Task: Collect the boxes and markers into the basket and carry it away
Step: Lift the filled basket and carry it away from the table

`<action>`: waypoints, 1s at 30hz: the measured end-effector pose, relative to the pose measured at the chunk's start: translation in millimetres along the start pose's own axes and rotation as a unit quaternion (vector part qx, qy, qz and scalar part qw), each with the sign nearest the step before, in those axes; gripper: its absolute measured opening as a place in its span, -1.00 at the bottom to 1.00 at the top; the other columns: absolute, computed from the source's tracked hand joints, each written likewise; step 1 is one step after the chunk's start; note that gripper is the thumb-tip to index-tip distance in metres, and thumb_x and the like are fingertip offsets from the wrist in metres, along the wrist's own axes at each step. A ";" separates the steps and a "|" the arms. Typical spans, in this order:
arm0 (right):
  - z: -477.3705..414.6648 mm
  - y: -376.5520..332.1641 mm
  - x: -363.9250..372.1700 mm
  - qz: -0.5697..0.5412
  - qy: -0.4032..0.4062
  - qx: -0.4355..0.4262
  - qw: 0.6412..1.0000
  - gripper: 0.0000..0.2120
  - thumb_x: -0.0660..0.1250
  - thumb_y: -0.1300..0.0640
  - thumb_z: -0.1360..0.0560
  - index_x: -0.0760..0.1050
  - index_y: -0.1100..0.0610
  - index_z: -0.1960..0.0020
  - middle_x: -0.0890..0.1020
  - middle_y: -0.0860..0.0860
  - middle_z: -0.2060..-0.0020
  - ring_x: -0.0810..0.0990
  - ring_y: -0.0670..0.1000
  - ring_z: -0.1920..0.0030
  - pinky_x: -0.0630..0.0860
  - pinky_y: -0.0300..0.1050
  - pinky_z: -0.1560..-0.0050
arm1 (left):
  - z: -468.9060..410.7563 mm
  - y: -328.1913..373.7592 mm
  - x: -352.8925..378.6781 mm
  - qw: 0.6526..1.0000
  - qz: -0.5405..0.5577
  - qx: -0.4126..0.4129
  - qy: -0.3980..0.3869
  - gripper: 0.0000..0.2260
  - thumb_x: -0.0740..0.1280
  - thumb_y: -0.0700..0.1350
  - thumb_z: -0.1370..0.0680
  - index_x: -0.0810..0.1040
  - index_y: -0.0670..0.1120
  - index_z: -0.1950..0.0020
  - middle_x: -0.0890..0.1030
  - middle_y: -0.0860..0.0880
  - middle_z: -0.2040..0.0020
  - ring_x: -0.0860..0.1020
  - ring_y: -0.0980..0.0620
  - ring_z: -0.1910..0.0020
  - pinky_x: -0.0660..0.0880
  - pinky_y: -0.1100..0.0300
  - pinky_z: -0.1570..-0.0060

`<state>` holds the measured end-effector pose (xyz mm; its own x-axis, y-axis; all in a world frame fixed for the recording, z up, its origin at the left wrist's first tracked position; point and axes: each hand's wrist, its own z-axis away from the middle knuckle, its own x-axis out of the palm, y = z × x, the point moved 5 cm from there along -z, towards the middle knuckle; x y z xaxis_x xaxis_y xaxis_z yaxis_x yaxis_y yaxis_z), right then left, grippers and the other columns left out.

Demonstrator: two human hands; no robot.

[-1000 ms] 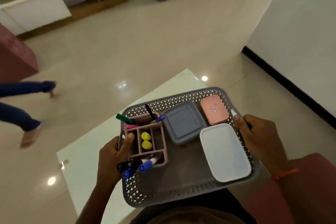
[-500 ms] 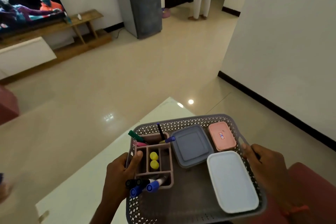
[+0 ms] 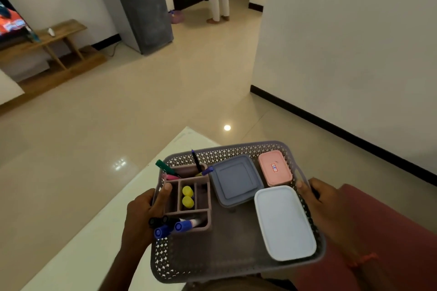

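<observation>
Head view: the left hand clamps the left rim of the grey perforated plastic basket, thumb hooked over the edge, fingers wrapped beneath. The basket is held above a glossy white table. Inside, at the left, sits a mauve compartmented organiser: its far pocket holds upright markers, its middle slot two round yellow caps, its near slot blue-capped and black-capped markers lying flat. Beside it rests a square grey-blue lidded box, then a small rounded pink box at the far right corner, and nearer a smooth white rectangular box. The right hand grips the right handle, fingers closed around it.
</observation>
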<state>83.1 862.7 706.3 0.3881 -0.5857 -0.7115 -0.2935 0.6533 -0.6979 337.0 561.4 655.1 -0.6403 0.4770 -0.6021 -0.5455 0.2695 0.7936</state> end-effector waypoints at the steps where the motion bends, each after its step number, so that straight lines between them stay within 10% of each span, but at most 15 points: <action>1: 1.2 7.0 -5.4 -0.007 0.004 0.007 1.000 -0.60 0.26 0.00 -0.61 0.38 0.17 0.34 0.42 0.00 0.51 0.37 -0.03 0.46 0.26 -0.11 0.38 | -0.1 5.7 7.2 1.000 -0.005 0.006 -0.006 -0.53 0.16 0.22 -0.52 0.51 -0.11 0.37 0.47 -0.02 0.56 0.45 0.12 0.54 0.32 0.22 0.40; 30: -22.7 107.1 -77.5 0.116 0.100 0.073 0.986 -0.55 0.30 -0.01 -0.59 0.20 -0.03 0.40 0.33 -0.06 0.52 0.31 -0.11 0.47 0.18 -0.17 0.43 | -94.7 118.4 151.3 0.977 -0.036 0.158 -0.137 -0.57 0.25 0.04 -0.59 0.36 -0.09 0.45 0.35 0.05 0.59 0.35 -0.01 0.53 0.30 0.16 0.39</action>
<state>1.8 967.1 684.9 0.1419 -0.4857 -0.8625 -0.2205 0.8339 -0.5059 124.3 586.3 649.7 -0.4148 0.6417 -0.6451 -0.3623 0.5339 0.7640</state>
